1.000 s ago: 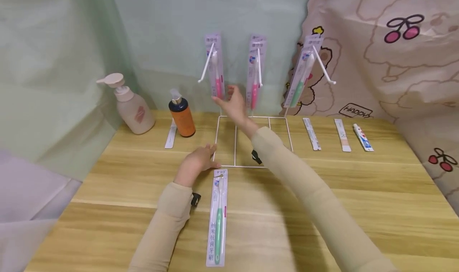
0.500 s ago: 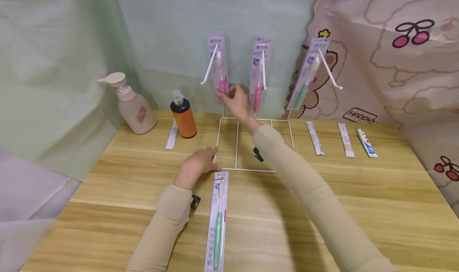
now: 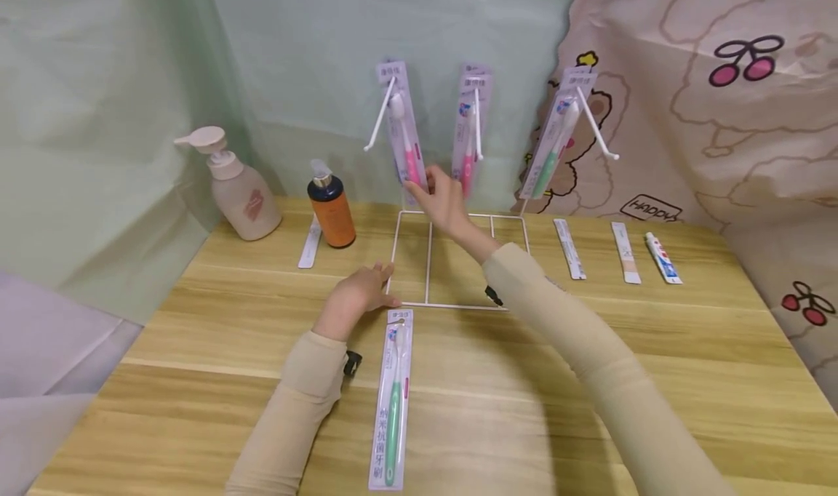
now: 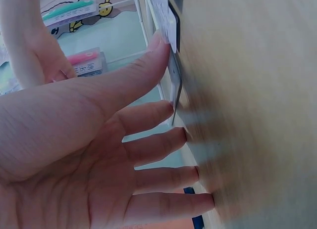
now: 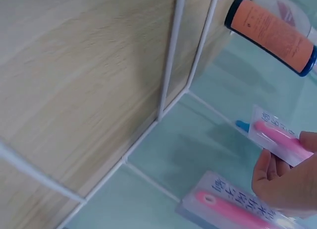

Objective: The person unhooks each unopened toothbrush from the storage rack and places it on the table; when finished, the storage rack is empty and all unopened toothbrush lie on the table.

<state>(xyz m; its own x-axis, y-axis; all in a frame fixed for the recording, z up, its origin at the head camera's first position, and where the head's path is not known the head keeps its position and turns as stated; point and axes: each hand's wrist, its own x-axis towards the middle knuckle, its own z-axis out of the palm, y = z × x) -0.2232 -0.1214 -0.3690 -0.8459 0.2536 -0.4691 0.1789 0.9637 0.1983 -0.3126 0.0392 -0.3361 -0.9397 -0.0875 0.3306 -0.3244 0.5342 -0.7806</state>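
Note:
My right hand [image 3: 444, 199] pinches the lower end of a packaged pink toothbrush [image 3: 409, 143] that hangs on the left hook of a white wire rack [image 3: 428, 263]. A blue tip [image 5: 242, 125] shows behind that pack in the right wrist view. My left hand [image 3: 358, 292] rests at the front left corner of the rack's base, its fingers extended with the tips on the table. Just in front of this hand lies a packaged green toothbrush [image 3: 393, 401]. Another packaged pink toothbrush [image 3: 468, 136] hangs on the middle hook, and a packaged green one [image 3: 555, 143] on the right hook.
At the left stand a pale pump bottle [image 3: 245, 201] and an orange bottle [image 3: 332, 216], with a thin white packet [image 3: 310, 245] beside it. Two slim packets [image 3: 569, 249] and a toothpaste tube [image 3: 664, 258] lie right of the rack. Curtains hang behind the table.
My right hand has taken hold of the left pink toothbrush pack and drawn its lower end to the right, so it hangs tilted. My left hand stays at the rack's corner.

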